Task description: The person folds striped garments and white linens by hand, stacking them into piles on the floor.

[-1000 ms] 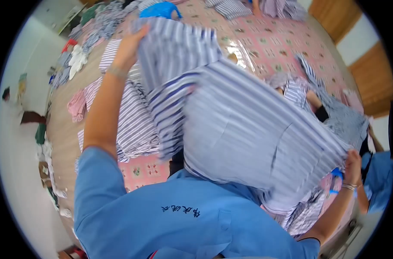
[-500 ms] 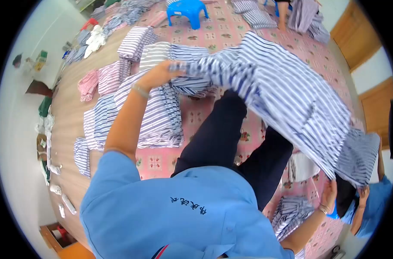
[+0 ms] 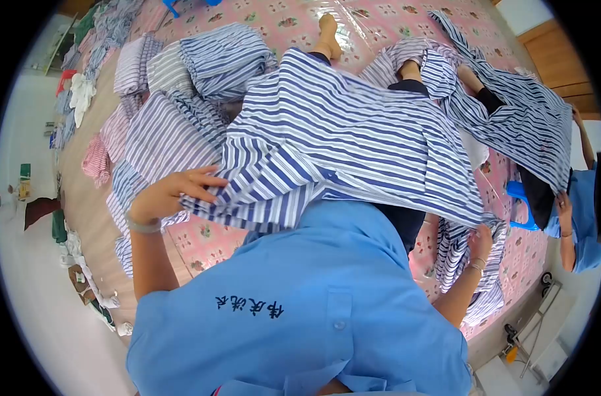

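The striped garment point(image 3: 360, 138) was stretched over the dark trousers point(image 3: 406, 228), long axis left to right, one corner pinched by the right hand point(image 3: 480, 244), its left end touched by the left hand point(image 3: 172, 195), fingers spread (pinch unclear).

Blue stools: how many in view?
2: one stool cut off at the top edge, another stool at picture right by the co-worker. More may be hidden.

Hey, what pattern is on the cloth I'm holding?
The cloth has blue and white stripes, clearest in the head view.
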`<state>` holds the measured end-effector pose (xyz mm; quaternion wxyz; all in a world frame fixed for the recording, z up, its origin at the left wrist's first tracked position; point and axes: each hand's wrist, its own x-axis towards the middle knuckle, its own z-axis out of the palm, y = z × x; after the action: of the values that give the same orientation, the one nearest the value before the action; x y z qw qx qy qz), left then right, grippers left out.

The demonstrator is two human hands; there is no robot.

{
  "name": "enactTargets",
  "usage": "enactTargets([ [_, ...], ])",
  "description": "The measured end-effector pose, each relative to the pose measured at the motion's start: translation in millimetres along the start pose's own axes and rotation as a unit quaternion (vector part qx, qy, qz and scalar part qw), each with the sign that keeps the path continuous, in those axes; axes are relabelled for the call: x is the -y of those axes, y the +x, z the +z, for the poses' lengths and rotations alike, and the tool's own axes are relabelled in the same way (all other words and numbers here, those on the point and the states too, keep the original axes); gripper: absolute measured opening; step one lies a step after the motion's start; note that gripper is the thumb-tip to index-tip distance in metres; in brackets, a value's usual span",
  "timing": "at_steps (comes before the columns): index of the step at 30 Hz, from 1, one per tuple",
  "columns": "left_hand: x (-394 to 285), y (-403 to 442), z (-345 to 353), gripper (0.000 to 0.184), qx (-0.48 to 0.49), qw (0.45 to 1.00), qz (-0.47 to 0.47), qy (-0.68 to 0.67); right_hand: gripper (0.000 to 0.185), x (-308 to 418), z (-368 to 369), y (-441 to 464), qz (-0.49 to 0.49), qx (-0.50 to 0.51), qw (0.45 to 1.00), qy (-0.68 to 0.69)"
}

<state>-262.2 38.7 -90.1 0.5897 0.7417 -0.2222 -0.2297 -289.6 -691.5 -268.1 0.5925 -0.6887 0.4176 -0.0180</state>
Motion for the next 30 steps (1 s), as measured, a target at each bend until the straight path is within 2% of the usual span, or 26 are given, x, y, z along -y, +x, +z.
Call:
enactTargets([
  [1, 1, 8, 2, 0.048, 0.068, 0.995, -0.031, 0.072, 0.019, -10, 5, 7, 0.000, 0.003, 1.000, -0.002],
  [2, 4, 16, 0, 0.050, 0.136, 0.979, -0.064, 0.140, 0.023, -26, 15, 22, -0.162, 0.011, 0.974, -0.157],
  [3, 19, 27, -10, 0.047, 0.169, 0.979, -0.047, 0.103, 0.026, -32, 27, 34, -0.317, 0.021, 0.899, -0.301],
  [5, 22, 58, -27, 0.039, 0.170, 0.984, -0.041, 0.037, 0.032, 45, 120, -27, -0.264, 0.170, 0.926, -0.212],
  [6, 25, 72, -39, 0.037, 0.164, 0.980, -0.111, -0.001, 0.032, 63, 163, -37, -0.267, 0.227, 0.912, -0.215],
  [7, 24, 89, -55, 0.034, 0.173, 0.971, -0.141, 0.080, 0.033, 85, 211, -79, -0.252, 0.275, 0.923, -0.098],
  [8, 11, 110, -59, 0.033, 0.100, 0.960, -0.188, 0.183, 0.034, 96, 248, -97, -0.331, 0.347, 0.871, -0.109],
  [9, 0, 131, -61, 0.032, 0.024, 0.930, -0.230, 0.285, 0.035, 115, 280, -119, -0.440, 0.348, 0.815, -0.141],
  [10, 17, 142, -64, 0.032, 0.023, 0.929, -0.229, 0.289, 0.035, 133, 305, -143, -0.543, 0.345, 0.746, -0.170],
  [11, 50, 150, -64, 0.032, -0.159, 0.924, -0.080, 0.338, 0.035, 143, 321, -161, -0.589, 0.330, 0.724, -0.144],
  [12, 67, 156, -65, 0.031, -0.330, 0.867, 0.072, 0.367, 0.035, 151, 336, -175, -0.631, 0.316, 0.699, -0.118],
  [13, 61, 153, -52, 0.021, -0.400, 0.823, 0.087, 0.394, 0.035, 154, 341, -193, -0.640, 0.343, 0.680, -0.102],
  [15, 59, 116, -33, 0.024, -0.361, 0.909, -0.107, 0.178, 0.035, 145, 341, -222, -0.636, 0.432, 0.634, -0.083],
  [16, 65, 98, -20, 0.028, -0.301, 0.923, -0.208, 0.119, 0.036, 137, 345, -231, -0.623, 0.493, 0.601, -0.083],
  [17, 77, 80, -6, 0.034, -0.190, 0.953, -0.233, 0.030, 0.036, 128, 352, -236, -0.625, 0.492, 0.601, -0.081],
  [18, 106, 63, 13, 0.040, -0.154, 0.936, -0.316, -0.023, 0.038, 117, 364, -238, -0.628, 0.496, 0.592, -0.099],
  [19, 140, 53, 31, 0.043, -0.131, 0.933, -0.322, 0.096, 0.039, 110, 377, -234, -0.633, 0.500, 0.579, -0.117],
  [20, 164, 51, 44, 0.050, -0.109, 0.915, -0.324, 0.214, 0.039, 107, 389, -228, -0.643, 0.497, 0.571, -0.114],
  [22, 174, 72, 61, 0.063, -0.218, 0.952, -0.212, 0.027, 0.043, 99, 415, -214, -0.673, 0.380, 0.566, -0.286],
  [23, 183, 90, 71, 0.061, -0.326, 0.888, -0.177, -0.270, 0.044, 88, 429, -203, -0.655, 0.373, 0.578, -0.311],
  [24, 187, 107, 68, 0.061, -0.325, 0.891, -0.169, -0.268, 0.044, 81, 439, -196, -0.661, 0.367, 0.576, -0.311],
  [26, 179, 149, 52, 0.050, -0.456, 0.815, -0.065, -0.351, 0.044, 75, 450, -185, -0.589, 0.380, 0.622, -0.348],
  [27, 165, 162, 47, 0.041, -0.468, 0.765, -0.056, -0.440, 0.043, 73, 452, -181, -0.581, 0.380, 0.629, -0.349],
  [28, 167, 170, 41, 0.041, -0.460, 0.735, -0.035, -0.497, 0.043, 78, 452, -181, -0.583, 0.368, 0.632, -0.354],
  [30, 132, 170, 27, 0.040, -0.375, 0.696, 0.018, -0.612, 0.043, 89, 452, -185, -0.537, 0.358, 0.658, -0.388],
])
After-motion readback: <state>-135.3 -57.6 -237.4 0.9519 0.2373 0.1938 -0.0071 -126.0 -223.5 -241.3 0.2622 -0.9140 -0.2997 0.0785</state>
